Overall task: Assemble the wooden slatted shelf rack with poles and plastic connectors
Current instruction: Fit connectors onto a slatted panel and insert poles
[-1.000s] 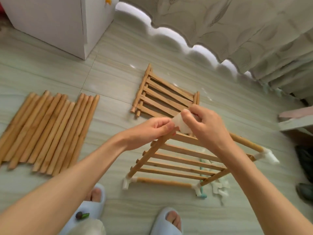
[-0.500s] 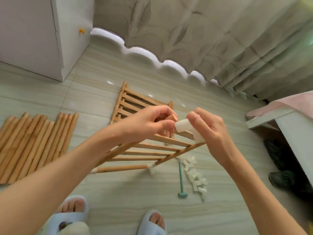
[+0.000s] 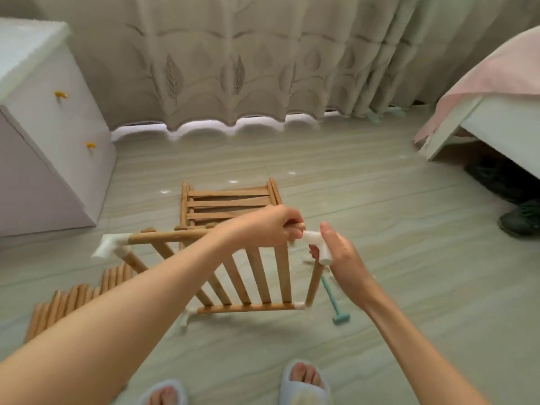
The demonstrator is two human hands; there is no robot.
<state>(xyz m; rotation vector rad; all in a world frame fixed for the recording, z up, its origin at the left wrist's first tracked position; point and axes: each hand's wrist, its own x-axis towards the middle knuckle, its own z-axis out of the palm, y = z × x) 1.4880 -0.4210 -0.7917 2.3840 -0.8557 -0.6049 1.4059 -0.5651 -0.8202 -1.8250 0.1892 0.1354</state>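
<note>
- Two bare hands: left hand (image 3: 270, 226), right hand (image 3: 340, 258), centre of frame.
- Two wooden slatted shelf panels: one held (image 3: 254, 276), one flat on the floor (image 3: 228, 204) above it.
- Three white plastic corner connectors clearly visible (image 3: 317, 244).
- One teal plastic mallet (image 3: 336, 302).
- Two pale blue slippers (image 3: 305, 387), bottom edge.

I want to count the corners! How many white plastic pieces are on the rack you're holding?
4: top-left connector, top-right one by the right hand, bottom-left, bottom-right. Arms may hide others.
</note>
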